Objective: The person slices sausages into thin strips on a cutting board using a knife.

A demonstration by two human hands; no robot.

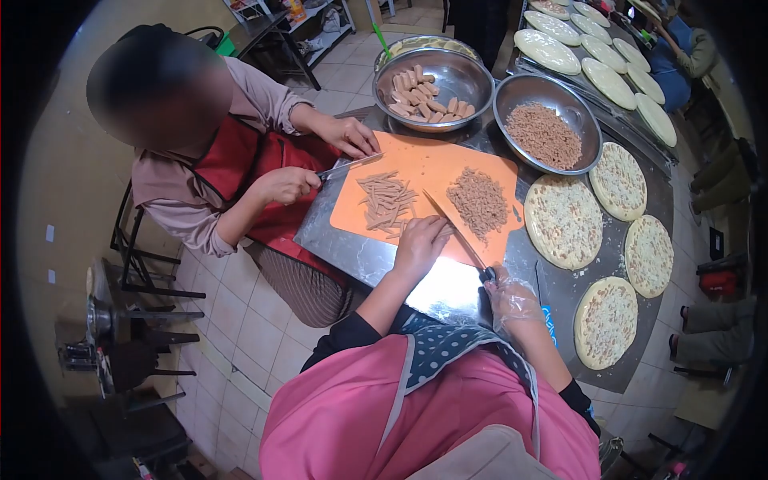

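Note:
My right hand (pixel 514 298), in a clear plastic glove, grips the dark handle of a kitchen knife (pixel 458 230). Its blade slants over an orange cutting board (pixel 408 152), along the left edge of a pile of finely diced sausage (pixel 478 204). Bare and curled, my left hand (pixel 424 242) rests at the board's near edge, fingertips right beside the blade; I cannot tell what is under them. Left of the blade lie sausage strips (pixel 386 202). Across the board, a co-worker's hand holds another knife (pixel 350 166), with the other hand by its tip.
Behind the board stand a steel bowl of sausage pieces (pixel 434 86) and a bowl of diced sausage (pixel 548 128). Several topped pizza bases (pixel 564 222) lie to the right on the metal table (pixel 552 300). Further pale bases (pixel 547 51) fill trays at the back.

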